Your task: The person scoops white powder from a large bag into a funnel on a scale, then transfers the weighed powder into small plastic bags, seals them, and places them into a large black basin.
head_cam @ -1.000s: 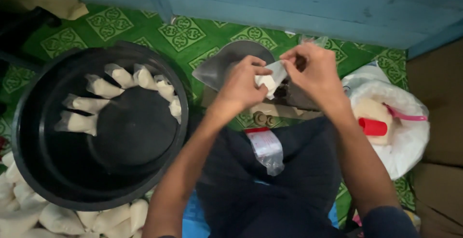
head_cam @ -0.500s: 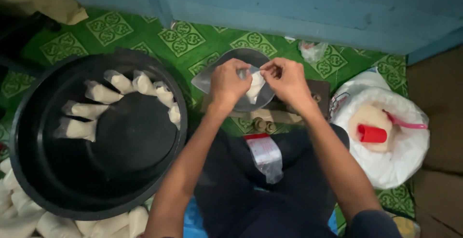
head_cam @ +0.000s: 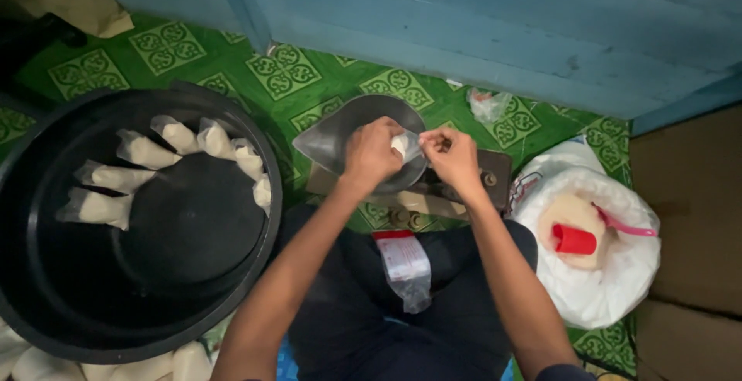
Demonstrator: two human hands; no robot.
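Seen from the head camera: both hands meeting over a grey metal scale pan [head_cam: 340, 130], with a small clear packet of white powder [head_cam: 402, 145] pinched between them. Left hand [head_cam: 371, 153] closed round the packet's lower, filled end, thumb and fingers [head_cam: 384, 128] wrapped over it. Right hand [head_cam: 452, 157] nipped shut on the packet's clear upper end, fingertips just beside those of the left, almost touching. Long axis of the packet running roughly left to right between the two grips, filled part toward the left hand, empty film toward the right. Neither hand clearly nearer; left hand carrying the bulk. Packet held just above the pan; touching it or not, cannot tell.

Away from the fingers, well to the left: a large black tub [head_cam: 131, 226] with an upturned dark bowl inside and a fan of filled white packets [head_cam: 143, 151] leaning round it. More such packets on the floor [head_cam: 294, 72] below the tub. Toward the body from the fingers: a stack of empty clear bags [head_cam: 403, 261] on the lap. To the right of the fingers: an open white sack [head_cam: 610, 288] of pale powder with a red cup [head_cam: 574, 239] and a pink scoop [head_cam: 622, 229] in it.
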